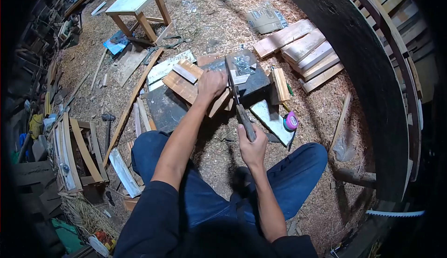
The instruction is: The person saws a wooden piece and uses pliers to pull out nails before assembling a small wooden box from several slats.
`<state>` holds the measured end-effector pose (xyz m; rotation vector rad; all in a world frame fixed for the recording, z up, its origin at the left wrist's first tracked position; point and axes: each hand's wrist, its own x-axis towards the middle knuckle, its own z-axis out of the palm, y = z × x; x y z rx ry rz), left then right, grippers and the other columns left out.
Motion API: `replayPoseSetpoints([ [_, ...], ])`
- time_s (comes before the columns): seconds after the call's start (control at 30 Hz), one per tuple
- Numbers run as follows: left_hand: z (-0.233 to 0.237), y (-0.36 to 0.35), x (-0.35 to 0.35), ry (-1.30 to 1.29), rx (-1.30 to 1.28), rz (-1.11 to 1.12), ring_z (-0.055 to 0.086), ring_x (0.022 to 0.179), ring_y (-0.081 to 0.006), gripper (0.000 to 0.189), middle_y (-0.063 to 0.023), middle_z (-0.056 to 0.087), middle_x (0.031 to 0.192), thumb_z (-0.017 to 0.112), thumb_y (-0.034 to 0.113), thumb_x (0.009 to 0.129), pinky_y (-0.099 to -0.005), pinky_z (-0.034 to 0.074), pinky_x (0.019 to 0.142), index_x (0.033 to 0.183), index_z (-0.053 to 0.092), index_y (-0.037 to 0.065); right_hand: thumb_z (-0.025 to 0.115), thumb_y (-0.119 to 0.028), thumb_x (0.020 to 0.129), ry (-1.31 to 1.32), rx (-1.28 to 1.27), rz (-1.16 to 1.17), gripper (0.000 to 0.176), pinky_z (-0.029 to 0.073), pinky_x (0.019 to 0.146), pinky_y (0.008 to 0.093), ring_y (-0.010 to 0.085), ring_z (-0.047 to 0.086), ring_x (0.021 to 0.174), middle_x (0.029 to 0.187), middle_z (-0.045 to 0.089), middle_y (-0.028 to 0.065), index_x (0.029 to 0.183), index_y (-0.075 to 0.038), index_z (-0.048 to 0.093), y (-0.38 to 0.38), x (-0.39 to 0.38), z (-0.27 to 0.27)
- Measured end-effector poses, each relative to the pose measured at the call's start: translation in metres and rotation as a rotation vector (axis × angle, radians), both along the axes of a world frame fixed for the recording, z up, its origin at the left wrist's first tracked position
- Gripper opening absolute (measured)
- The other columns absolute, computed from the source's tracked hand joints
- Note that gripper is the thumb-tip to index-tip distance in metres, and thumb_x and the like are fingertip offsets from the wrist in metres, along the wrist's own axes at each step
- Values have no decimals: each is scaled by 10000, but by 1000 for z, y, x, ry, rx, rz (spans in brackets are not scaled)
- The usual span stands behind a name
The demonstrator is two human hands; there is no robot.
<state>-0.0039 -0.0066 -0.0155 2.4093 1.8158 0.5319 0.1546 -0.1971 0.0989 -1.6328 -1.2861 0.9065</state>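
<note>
My left hand is closed on a short wooden piece over a dark, low work block. Most of its grip is hidden under the knuckles. In my right hand is the dark wooden handle of a long, narrow blade, pointing away from me. The blade lies right beside my left hand and the wood; whether its edge is toothed does not show. A wide board with a light strip on it lies left of my left hand. Pale offcuts rest right of the blade.
A small stool stands at the back left, and stacked planks lie at the back right. Near my right knee are a purple tape measure and a whitish board. A hammer lies left. A dark curved beam bounds the right.
</note>
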Motion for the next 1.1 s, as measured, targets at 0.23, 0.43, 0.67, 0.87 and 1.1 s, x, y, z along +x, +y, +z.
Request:
replayPoseSetpoints([
  [0.23, 10, -2, 2, -15, -98, 47, 658, 671, -376, 465, -239, 660, 678, 414, 262, 908, -453, 445, 894, 638, 691, 3, 658, -239, 902, -89, -28, 20, 336, 381, 525, 386, 176, 447, 512, 557, 494, 110, 710, 9, 539, 13, -4, 7],
  [0.43, 12, -6, 4, -35, -115, 83, 662, 686, -377, 478, -241, 669, 714, 405, 260, 923, -457, 434, 931, 637, 692, 5, 656, -243, 900, -91, -21, 22, 354, 379, 531, 399, 206, 443, 510, 548, 468, 138, 699, 20, 529, 45, -15, -16],
  [0.67, 4, 2, 6, -9, -156, 117, 672, 701, -376, 487, -233, 676, 722, 375, 253, 926, -463, 432, 908, 642, 696, 22, 658, -235, 891, 28, -5, -51, 327, 363, 522, 367, 125, 423, 538, 552, 483, 99, 731, 40, 579, 1, 3, 7],
  [0.87, 8, 6, 3, -40, -172, 158, 676, 766, -383, 488, -261, 675, 763, 359, 268, 936, -478, 422, 918, 707, 704, 10, 662, -220, 885, -13, -109, 91, 289, 379, 524, 349, 126, 436, 548, 562, 497, 82, 736, 17, 589, 20, 21, 10],
  [1.1, 7, -3, 5, 107, -116, -32, 653, 703, -394, 304, -224, 643, 696, 427, 195, 902, -504, 458, 796, 767, 642, 28, 673, -197, 877, -38, -37, 40, 271, 413, 529, 360, 157, 518, 541, 574, 534, 123, 752, 33, 602, 36, 8, 3],
])
